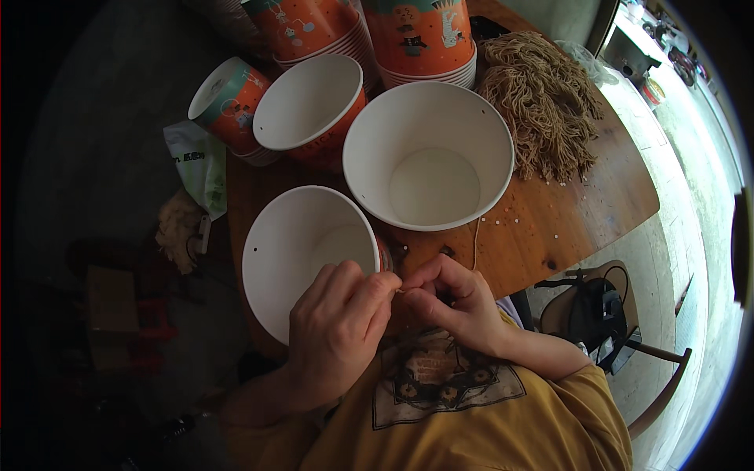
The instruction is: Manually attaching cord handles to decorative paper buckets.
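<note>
My left hand (pixel 338 330) and my right hand (pixel 459 302) meet fingertip to fingertip in front of my chest, both pinching the end of a thin tan cord (pixel 400 291). Another length of tan cord (pixel 476 243) runs from the rim of the middle paper bucket (pixel 428 157) down to my right hand. Just behind my left hand, a second white-lined paper bucket (pixel 294 243) leans with its mouth toward me. It has a small punched hole in its wall, and my left hand covers part of its rim. A knot, if any, is too small to make out.
Another open bucket (pixel 310 102) tilts farther back, beside stacked orange buckets (pixel 420 39) and a tipped stack (pixel 236 102). A heap of cut tan cords (pixel 542 102) lies at the right on the wooden table (pixel 605 173), with small white paper dots scattered. A chair (pixel 565 302) holds a black bag.
</note>
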The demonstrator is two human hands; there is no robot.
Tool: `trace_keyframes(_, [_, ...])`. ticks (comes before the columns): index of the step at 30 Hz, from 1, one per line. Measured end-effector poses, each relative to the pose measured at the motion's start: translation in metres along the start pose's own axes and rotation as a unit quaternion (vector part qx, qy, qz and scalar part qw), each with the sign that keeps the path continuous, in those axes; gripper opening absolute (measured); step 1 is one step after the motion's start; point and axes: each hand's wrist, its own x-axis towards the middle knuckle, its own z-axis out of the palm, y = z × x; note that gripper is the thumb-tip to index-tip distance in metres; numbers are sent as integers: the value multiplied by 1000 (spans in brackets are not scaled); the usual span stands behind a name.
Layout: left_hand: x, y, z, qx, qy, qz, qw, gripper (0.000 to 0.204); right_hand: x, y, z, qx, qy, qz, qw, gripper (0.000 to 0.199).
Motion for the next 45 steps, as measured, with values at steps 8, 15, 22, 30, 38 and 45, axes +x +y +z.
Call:
trace_keyframes(8, [0, -1, 0, -10, 13, 2, 1000, 24, -1, -3, 1, -30, -8, 32, 999, 9])
trace_keyframes(15, [1, -3, -3, -4, 12, 13, 1000, 23, 1, -5, -1, -116, -29, -29, 992, 9])
trace_keyframes(22, [1, -6, -8, -17, -7, 5, 1000, 30, -1, -7, -6, -15, -37, 35, 999, 11])
trace_keyframes(30, [-6, 0, -11, -61, -1, -27, 998, 38, -5, -42, -9, 42, -58, 112, 991, 15])
trace_keyframes(38, [-17, -1, -8, 26, 39, 18, 999, 36, -14, -51, -2, 85, -88, 127, 984, 14])
trace_keyframes(45, [-28, -2, -5, 72, 63, 76, 993, 40, -19, -29, 7, 60, -118, -6, 991, 16])
